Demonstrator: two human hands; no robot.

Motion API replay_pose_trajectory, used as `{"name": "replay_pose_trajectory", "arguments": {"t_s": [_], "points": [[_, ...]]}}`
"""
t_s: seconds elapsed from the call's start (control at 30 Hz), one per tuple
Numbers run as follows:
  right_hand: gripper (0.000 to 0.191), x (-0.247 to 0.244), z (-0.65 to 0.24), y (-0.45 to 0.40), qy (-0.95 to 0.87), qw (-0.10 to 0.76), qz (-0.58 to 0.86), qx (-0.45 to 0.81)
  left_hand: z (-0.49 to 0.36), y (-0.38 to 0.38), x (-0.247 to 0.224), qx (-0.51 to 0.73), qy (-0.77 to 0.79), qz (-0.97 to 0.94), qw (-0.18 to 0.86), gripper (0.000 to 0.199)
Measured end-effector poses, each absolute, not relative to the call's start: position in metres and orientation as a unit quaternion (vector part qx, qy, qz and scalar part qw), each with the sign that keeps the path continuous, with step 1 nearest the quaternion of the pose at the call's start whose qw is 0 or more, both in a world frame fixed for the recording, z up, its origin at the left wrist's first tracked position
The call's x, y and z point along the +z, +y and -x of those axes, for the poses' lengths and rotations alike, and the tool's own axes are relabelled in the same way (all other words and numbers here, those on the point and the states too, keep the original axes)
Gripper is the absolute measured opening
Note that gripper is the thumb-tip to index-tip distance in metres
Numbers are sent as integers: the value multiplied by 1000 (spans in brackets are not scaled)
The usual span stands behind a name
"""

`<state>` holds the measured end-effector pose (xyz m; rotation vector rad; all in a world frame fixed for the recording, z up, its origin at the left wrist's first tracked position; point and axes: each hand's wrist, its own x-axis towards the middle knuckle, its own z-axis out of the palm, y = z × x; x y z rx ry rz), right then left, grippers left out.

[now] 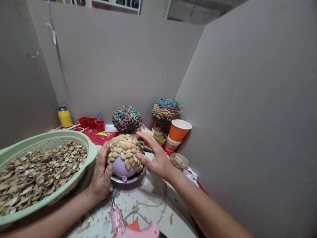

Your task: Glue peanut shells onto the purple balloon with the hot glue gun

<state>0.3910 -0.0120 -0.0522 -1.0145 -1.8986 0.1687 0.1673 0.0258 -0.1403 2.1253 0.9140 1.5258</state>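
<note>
A lilac balloon (123,167), its upper part covered with peanut shells (125,145), rests in a metal bowl (128,179) with its knot towards me. My left hand (100,173) lies against the balloon's left side, fingers pointing up along the shells. On the right, my right hand (157,158) reaches over with its thumb on the shells and its fingers stretched along the far side. The balloon is held between both hands. In front of it lies a pink glue gun (133,228) with an orange trigger, nozzle pointing away from me.
At left stands a green basket (91,148) of empty shells. Behind are two coloured shell balls (127,119), (166,110) one raised, red cups (91,123) and a yellow bottle (64,118). Orange paper cup (178,130) and twine (179,161) are right. Grey panels (123,59) enclose the table.
</note>
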Motion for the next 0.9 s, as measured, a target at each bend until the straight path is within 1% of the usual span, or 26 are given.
{"name": "replay_pose_trajectory", "arguments": {"t_s": [0.13, 0.23, 0.33, 0.43, 0.53, 0.67, 0.73, 0.9], "points": [[34, -34, -384, -44, -809, 427, 399, 62, -168, 26, -136, 543, 297, -765, 179, 54], [28, -38, -381, -78, -827, 360, 416, 113, -170, 28, -135, 545, 287, -768, 174, 55], [32, -54, -375, -110, -835, 262, 447, 184, -170, 29, -137, 547, 279, -771, 171, 55], [48, -72, -367, -131, -835, 163, 478, 218, -171, 31, -137, 548, 271, -774, 167, 55], [55, -83, -358, -138, -831, 108, 498, 222, -170, 31, -137, 547, 269, -777, 159, 54], [47, -90, -350, -137, -838, 96, 492, 217, -170, 31, -137, 546, 270, -778, 154, 54], [41, -93, -349, -136, -841, 104, 481, 225, -170, 31, -137, 546, 270, -778, 153, 54], [33, -98, -352, -136, -842, 135, 457, 253, -171, 31, -137, 545, 272, -779, 151, 53]]}}
